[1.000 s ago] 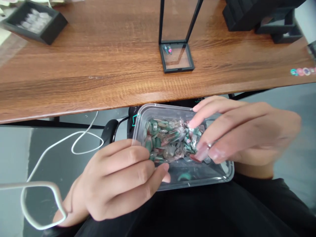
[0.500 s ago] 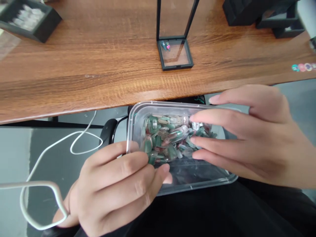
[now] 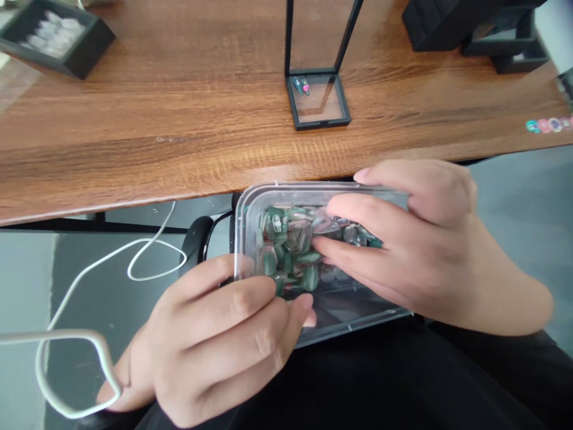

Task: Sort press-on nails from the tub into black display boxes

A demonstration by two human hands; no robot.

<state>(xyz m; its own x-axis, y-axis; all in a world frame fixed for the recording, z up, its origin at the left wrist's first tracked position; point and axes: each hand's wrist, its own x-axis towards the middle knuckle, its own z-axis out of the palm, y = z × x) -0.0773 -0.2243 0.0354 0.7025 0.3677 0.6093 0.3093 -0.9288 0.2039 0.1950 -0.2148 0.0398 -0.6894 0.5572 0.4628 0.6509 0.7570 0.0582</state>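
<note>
A clear plastic container [image 3: 250, 200] sits low before me, below the table's edge. Many press-on nails [image 3: 286, 248], green, pinkish and clear, lie heaped inside it. My left hand [image 3: 219, 340] is closed on the container's near left side, its fingers bent over the rim. Over the right part of the heap, my right hand [image 3: 412, 245] has its fingers spread and reaching down, fingertips among the nails. Its thumb lies by the far rim. I see nothing gripped between its fingers.
On the wooden table [image 3: 201, 119] stands an opened black display frame [image 3: 320, 124] holding two decorated nails [image 3: 301, 86]. A black box [image 3: 62, 48] of whitish pieces is at far left, black boxes [image 3: 447, 24] at far right. A white cable [image 3: 80, 334] loops by my left wrist.
My right hand has moved left and deeper over the container, and the nails under its fingers have shifted. My left hand keeps its hold, moving only slightly right.
</note>
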